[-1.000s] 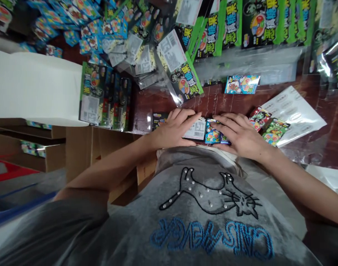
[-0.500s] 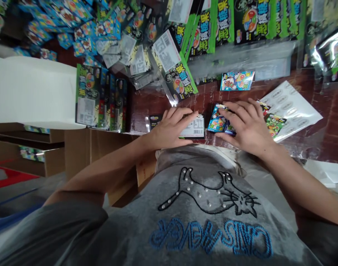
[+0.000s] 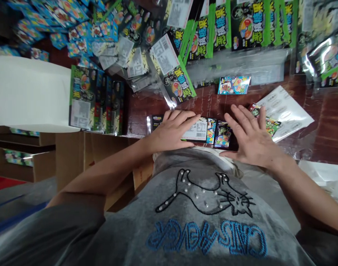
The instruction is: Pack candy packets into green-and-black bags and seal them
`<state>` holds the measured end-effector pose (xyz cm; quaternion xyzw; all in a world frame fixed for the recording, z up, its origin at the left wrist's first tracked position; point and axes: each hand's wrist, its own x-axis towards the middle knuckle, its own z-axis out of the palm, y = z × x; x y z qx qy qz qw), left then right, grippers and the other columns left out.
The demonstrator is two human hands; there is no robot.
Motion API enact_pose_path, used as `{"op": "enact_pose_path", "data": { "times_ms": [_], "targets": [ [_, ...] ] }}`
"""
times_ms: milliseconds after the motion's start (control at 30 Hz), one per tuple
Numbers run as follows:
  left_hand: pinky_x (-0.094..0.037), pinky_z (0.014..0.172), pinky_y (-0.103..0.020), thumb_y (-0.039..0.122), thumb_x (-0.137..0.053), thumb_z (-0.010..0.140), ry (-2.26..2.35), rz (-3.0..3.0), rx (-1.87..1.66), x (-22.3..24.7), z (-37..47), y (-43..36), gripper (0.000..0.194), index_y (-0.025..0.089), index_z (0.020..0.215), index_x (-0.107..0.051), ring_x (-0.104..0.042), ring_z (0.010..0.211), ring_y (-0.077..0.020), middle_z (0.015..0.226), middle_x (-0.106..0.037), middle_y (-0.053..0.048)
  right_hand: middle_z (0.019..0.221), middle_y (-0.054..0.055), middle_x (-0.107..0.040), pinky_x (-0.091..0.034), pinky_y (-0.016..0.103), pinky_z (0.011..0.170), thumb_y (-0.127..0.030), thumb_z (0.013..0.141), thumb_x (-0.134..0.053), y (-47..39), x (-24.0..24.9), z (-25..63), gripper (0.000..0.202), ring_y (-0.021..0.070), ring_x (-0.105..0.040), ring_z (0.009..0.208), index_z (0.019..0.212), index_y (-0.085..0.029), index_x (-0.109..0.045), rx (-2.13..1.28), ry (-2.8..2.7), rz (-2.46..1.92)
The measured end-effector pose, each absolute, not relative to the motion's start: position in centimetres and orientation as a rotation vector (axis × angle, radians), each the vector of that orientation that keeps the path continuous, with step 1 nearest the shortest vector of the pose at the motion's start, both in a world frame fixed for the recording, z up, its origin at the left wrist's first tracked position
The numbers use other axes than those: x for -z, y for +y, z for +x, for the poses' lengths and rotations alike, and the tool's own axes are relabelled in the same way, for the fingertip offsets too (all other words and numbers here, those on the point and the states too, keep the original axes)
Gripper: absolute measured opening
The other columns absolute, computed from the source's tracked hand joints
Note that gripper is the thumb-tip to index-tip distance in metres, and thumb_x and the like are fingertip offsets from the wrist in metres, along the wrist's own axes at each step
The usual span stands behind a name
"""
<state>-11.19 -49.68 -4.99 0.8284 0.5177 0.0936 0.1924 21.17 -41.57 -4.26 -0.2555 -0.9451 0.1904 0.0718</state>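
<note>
Slick black pouch (image 3: pixel 199 130) under the left hand (image 3: pixel 171 130).
Head view: that hand lies flat, thumb apart; a small blue packet (image 3: pixel 211 130) sits at the pouch's right end, a purple packet (image 3: pixel 223 133) just beside, near the right hand (image 3: pixel 253 138), fingers spread. Glossy red-brown table (image 3: pixel 141 105); plain brown cardboard (image 3: pixel 69 153) at left.

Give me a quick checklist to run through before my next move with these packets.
1. Left hand resting on the black packet: ok.
2. Blue packet at the black packet's right edge: ok; whether partly inside: cannot tell.
3. Purple packet face showing: ok.
4. Right hand off the purple packet: cannot tell; fingers spread right beside it.
5. Red packet fully uncovered: not ok, partly behind right-hand fingers.
6. Green packet off the white sheet: not ok, overlapping.
</note>
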Motion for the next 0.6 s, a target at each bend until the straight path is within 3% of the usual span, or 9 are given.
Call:
{"op": "enact_pose_path", "data": {
  "times_ms": [100, 167, 433, 600],
  "targets": [
    [-0.037, 0.114, -0.051, 0.058, -0.081, 0.09, 1.44, 2.302, -0.276, 5.1, -11.0, -49.5, 0.098, 0.023, 0.171, -0.036, -0.052, 0.136, -0.0391, 0.155, -0.058, -0.017, 0.159, 0.019, -0.062, -0.006, 0.081, 0.133, -0.069, 0.1, -0.064, -41.0, 4.3, 21.9, 0.09, 0.0438, -0.052, 0.15, 0.171, -0.021, -0.038, -0.522, -2.837, -0.781],
    [-0.037, 0.115, -0.051, 0.057, -0.081, 0.091, 1.409, 2.31, -0.29, 5.3, -10.7, -49.4, 0.098, 0.023, 0.171, -0.036, -0.051, 0.137, -0.0391, 0.155, -0.057, -0.017, 0.148, 0.015, -0.07, -0.008, 0.078, 0.135, -0.065, 0.1, -0.067, -40.7, 4.8, 21.4, 0.08, 0.0397, -0.059, 0.141, 0.165, -0.022, -0.048, -0.536, -2.823, -0.714],
    [-0.038, 0.117, -0.05, 0.051, -0.08, 0.093, 1.284, 2.371, -0.296, 5.3, -10.6, -48.8, 0.091, 0.021, 0.169, -0.039, -0.052, 0.137, -0.0365, 0.154, -0.058, -0.017, 0.148, 0.009, -0.072, -0.012, 0.08, 0.132, -0.06, 0.1, -0.07, -39.1, 4.9, 20.7, 0.074, 0.0377, -0.059, 0.138, 0.164, -0.029, -0.051, -0.664, -2.796, -0.576],
    [-0.038, 0.117, -0.051, 0.05, -0.084, 0.089, 1.441, 2.278, -0.318, 5.2, -10.2, -49.3, 0.096, 0.023, 0.169, -0.039, -0.051, 0.138, -0.0375, 0.155, -0.056, -0.016, 0.145, 0.014, -0.072, -0.016, 0.081, 0.13, -0.059, 0.1, -0.07, -39.5, 4.3, 21.2, 0.072, 0.0408, -0.058, 0.138, 0.16, -0.022, -0.054, -0.463, -2.749, -0.743]
  ]
}}
